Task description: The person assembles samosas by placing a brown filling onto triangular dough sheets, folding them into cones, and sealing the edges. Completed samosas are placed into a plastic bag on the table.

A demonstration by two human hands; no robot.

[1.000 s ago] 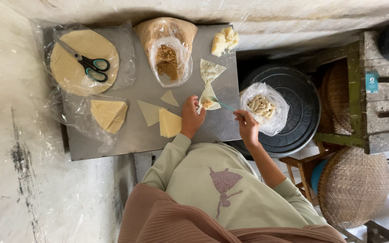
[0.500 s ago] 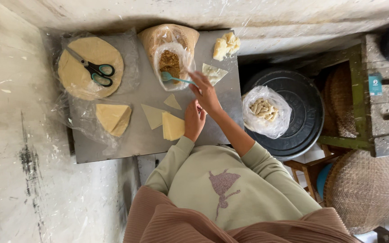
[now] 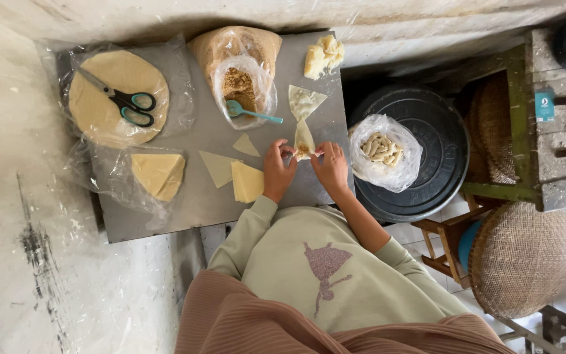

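Both hands meet at the middle of the grey worktop (image 3: 191, 210), and between them sits a small folded pastry wrapper (image 3: 304, 141) with a dab of brown filling showing at its lower end. The left hand (image 3: 278, 172) has its fingers closed in a pinch on the wrapper's left edge; the right hand (image 3: 331, 167) mirrors it, fingers pinched shut on the right edge, so the cone is held from both sides just at its open mouth. That sheet looks thin, soft and very light, likely to tear or crease if squeezed hard, so the edges near the fold seem the sensible place to grip, clear of the filling. At twelve o'clock from the wrapper lies another flat triangle of dough (image 3: 305, 101). Towards ten o'clock a teal spoon (image 3: 251, 113) rests against a plastic bag of brown crumbly filling (image 3: 240, 85). At nine o'clock lie cut wrapper pieces (image 3: 246, 181), and further out a round stack of sheets (image 3: 106, 98) carries scissors (image 3: 122, 103). At three o'clock a bag of finished rolls (image 3: 384, 149) sits on a dark round tray (image 3: 437, 164).
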